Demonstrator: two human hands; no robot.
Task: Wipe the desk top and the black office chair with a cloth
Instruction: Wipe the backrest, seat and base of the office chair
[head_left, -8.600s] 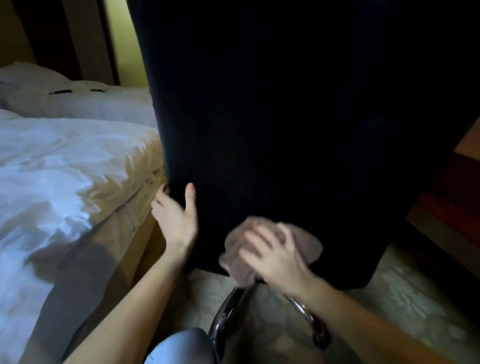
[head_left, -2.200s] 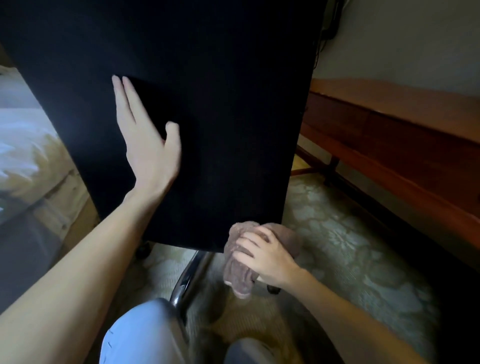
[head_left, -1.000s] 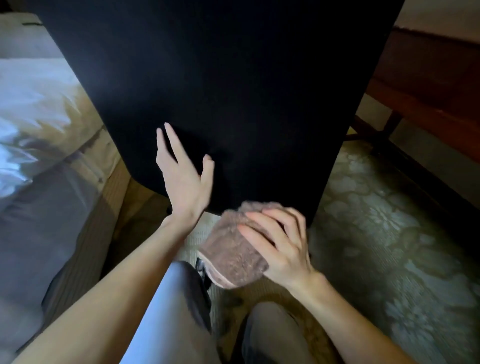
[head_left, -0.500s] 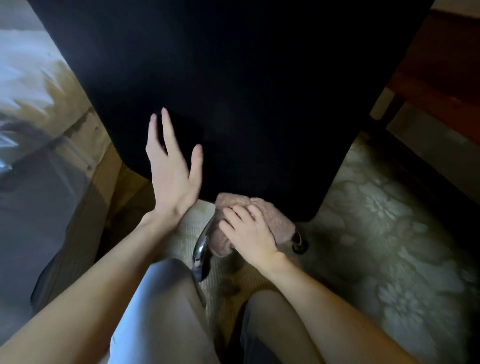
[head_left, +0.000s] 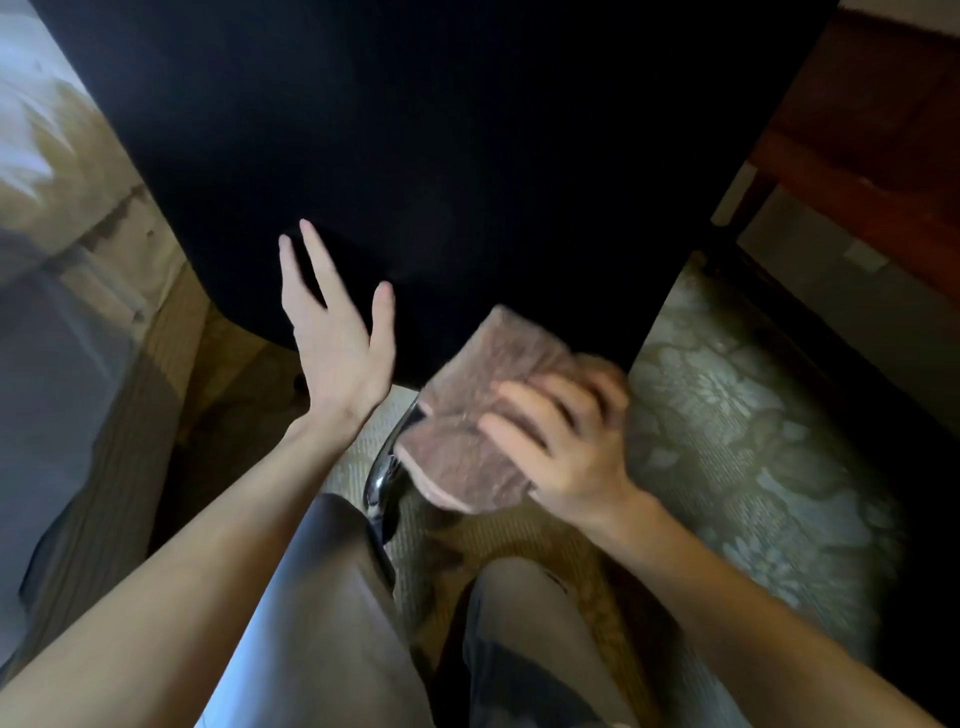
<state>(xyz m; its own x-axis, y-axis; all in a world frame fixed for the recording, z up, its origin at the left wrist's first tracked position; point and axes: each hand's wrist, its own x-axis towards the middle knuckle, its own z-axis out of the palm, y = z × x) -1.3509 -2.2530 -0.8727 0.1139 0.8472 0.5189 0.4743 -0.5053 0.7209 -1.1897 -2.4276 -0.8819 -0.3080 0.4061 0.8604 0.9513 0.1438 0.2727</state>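
Patterned pale carpet (head_left: 737, 415) covers the floor below and to the right of the black office chair (head_left: 467, 156), whose broad dark back fills the upper middle of the view. Left of the chair lies a bed (head_left: 57, 218) with white linen and a beige base; right of the chair runs the reddish wooden desk (head_left: 872, 130). The left hand (head_left: 337, 358) is spread flat, fingers straight and slightly apart, its palm against the lower left part of the chair back. The right hand (head_left: 561, 447) is curled over a brown cloth (head_left: 467, 415), fingers bent across the top of it and gripping it; this hand is motion-blurred. That cloth sits at the bottom edge of the chair back, its lower part overlapping a chrome leg (head_left: 387, 462) of the chair base. Beneath the chair, two knees (head_left: 332, 597) in grey trousers show between the forearms
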